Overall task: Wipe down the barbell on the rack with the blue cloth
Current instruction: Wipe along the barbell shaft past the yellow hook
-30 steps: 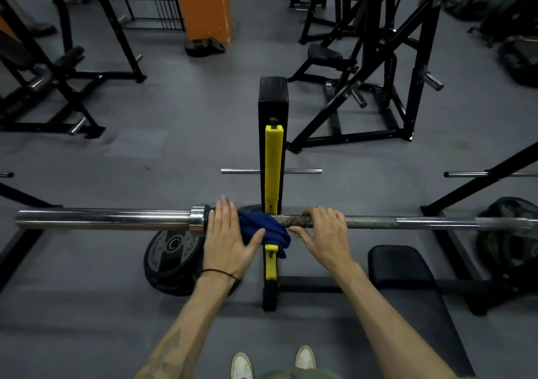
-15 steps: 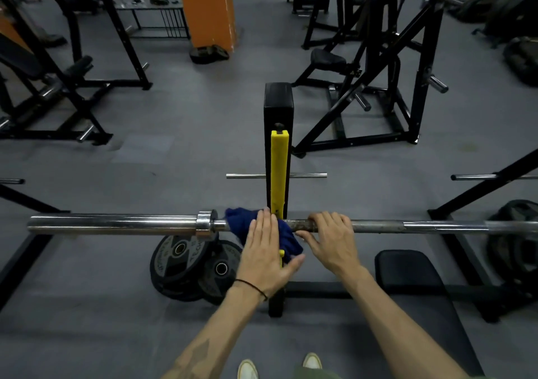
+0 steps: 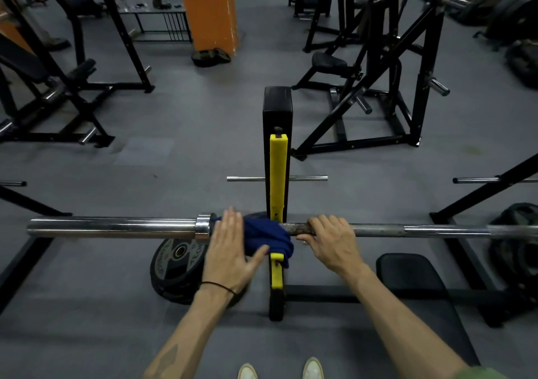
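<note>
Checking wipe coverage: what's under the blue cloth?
The blue cloth drapes over the barbell beside the yellow rack upright, pressed by the left hand. The bar section underneath is hidden; its surface can't be judged.

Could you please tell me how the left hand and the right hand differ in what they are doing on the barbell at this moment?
The left hand lies flat with straight fingers, pressing the blue cloth onto the barbell; the right hand curls its fingers round the bare shaft. The left hand sits beside the collar near the shiny sleeve, the right hand on the rusty stretch past the yellow rack upright. Both reach over the bar from the near side.
</note>
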`<move>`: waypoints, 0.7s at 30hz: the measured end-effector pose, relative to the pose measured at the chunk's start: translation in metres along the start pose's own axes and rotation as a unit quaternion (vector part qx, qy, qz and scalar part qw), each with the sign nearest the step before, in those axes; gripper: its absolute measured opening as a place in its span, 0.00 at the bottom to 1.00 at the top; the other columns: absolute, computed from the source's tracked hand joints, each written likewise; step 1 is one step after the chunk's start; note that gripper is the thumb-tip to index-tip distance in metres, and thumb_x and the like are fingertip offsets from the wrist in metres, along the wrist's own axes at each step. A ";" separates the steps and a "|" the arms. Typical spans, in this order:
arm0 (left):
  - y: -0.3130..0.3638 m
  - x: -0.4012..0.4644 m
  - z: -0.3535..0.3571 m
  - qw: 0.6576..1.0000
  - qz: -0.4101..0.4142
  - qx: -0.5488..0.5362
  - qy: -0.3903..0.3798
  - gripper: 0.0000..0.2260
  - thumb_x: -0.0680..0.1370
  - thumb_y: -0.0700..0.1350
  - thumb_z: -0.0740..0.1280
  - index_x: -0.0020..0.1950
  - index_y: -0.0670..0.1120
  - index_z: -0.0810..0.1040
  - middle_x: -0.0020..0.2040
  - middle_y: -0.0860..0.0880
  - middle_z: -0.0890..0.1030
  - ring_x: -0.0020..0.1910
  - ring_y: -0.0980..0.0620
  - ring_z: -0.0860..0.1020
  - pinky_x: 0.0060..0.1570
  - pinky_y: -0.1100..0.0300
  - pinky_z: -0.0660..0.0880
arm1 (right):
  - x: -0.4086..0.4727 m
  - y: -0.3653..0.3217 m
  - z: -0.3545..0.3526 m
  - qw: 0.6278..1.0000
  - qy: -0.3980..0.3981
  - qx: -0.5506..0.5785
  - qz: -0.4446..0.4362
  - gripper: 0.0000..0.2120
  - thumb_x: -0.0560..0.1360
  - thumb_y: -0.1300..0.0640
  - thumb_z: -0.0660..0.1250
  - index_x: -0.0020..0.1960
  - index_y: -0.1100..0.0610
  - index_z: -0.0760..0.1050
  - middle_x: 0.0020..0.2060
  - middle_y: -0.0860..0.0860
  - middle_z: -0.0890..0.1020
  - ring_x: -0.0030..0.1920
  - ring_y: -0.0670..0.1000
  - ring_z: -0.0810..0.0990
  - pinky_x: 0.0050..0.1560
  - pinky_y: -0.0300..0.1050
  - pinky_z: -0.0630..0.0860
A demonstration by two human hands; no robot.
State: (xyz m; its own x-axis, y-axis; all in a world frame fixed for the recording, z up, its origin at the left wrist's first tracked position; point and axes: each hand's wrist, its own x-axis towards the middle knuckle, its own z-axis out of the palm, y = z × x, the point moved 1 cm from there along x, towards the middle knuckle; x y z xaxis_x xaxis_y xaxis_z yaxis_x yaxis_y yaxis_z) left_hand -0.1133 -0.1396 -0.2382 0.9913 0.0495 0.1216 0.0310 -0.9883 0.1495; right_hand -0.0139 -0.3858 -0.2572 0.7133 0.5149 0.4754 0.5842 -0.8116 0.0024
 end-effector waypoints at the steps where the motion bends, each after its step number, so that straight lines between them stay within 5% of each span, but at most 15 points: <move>1: -0.006 0.000 -0.003 1.000 -0.027 0.001 0.002 0.45 0.79 0.74 0.41 0.82 0.41 0.46 0.83 0.43 0.43 0.82 0.47 0.42 0.79 0.54 0.38 | 0.002 0.003 -0.001 1.000 -0.012 -0.003 -0.017 0.25 0.83 0.35 0.52 0.48 0.53 0.76 0.39 0.50 0.78 0.35 0.52 0.75 0.38 0.48 0.70; 5: 0.041 0.008 0.000 0.998 -0.041 -0.007 -0.041 0.49 0.76 0.76 0.36 0.82 0.38 0.47 0.82 0.38 0.44 0.81 0.42 0.41 0.78 0.50 0.35 | 0.019 0.013 -0.012 0.994 -0.100 0.005 -0.046 0.32 0.81 0.31 0.44 0.43 0.52 0.74 0.33 0.51 0.81 0.29 0.54 0.79 0.29 0.46 0.71; 8: 0.055 0.007 0.000 0.998 0.031 -0.001 -0.056 0.49 0.75 0.76 0.37 0.82 0.39 0.43 0.82 0.40 0.41 0.81 0.44 0.40 0.79 0.51 0.36 | 0.049 0.018 -0.021 0.938 -0.329 0.103 0.034 0.34 0.78 0.26 0.45 0.43 0.51 0.76 0.35 0.48 0.80 0.38 0.54 0.81 0.42 0.51 0.77; 10: 0.029 0.005 -0.004 0.998 0.038 0.002 -0.058 0.49 0.74 0.77 0.35 0.82 0.42 0.41 0.82 0.44 0.39 0.82 0.47 0.39 0.80 0.52 0.38 | 0.060 0.021 -0.025 0.896 -0.412 0.152 0.066 0.33 0.77 0.25 0.46 0.42 0.50 0.76 0.36 0.46 0.80 0.40 0.51 0.80 0.47 0.52 0.78; 14: 0.006 0.001 -0.012 0.998 -0.054 -0.001 -0.028 0.50 0.74 0.77 0.33 0.82 0.41 0.44 0.82 0.42 0.42 0.82 0.45 0.40 0.79 0.52 0.37 | 0.037 0.012 -0.027 0.956 -0.280 0.067 0.052 0.30 0.79 0.27 0.45 0.49 0.49 0.74 0.43 0.48 0.82 0.43 0.53 0.80 0.44 0.51 0.76; 17: 0.054 0.003 -0.001 0.999 0.006 -0.019 -0.049 0.51 0.73 0.78 0.33 0.81 0.40 0.42 0.82 0.39 0.41 0.81 0.43 0.38 0.79 0.49 0.36 | 0.022 0.008 -0.026 0.977 -0.179 0.106 0.052 0.25 0.80 0.32 0.55 0.58 0.51 0.74 0.51 0.47 0.79 0.48 0.50 0.80 0.45 0.50 0.76; 21: 0.029 0.003 -0.006 0.998 0.029 -0.020 -0.043 0.49 0.73 0.78 0.33 0.82 0.43 0.41 0.82 0.44 0.41 0.81 0.48 0.38 0.78 0.53 0.35 | 0.014 0.013 -0.033 0.974 -0.169 0.142 0.044 0.22 0.78 0.35 0.64 0.60 0.52 0.74 0.51 0.46 0.75 0.46 0.47 0.76 0.48 0.46 0.77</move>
State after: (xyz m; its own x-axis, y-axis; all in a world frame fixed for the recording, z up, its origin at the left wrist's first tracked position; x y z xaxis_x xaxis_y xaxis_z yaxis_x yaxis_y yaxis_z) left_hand -0.1106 -0.1668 -0.2276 0.9986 -0.0224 0.0472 -0.0307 -0.9825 0.1835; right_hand -0.0089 -0.3980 -0.2217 0.8242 0.5471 0.1466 0.5645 -0.7725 -0.2907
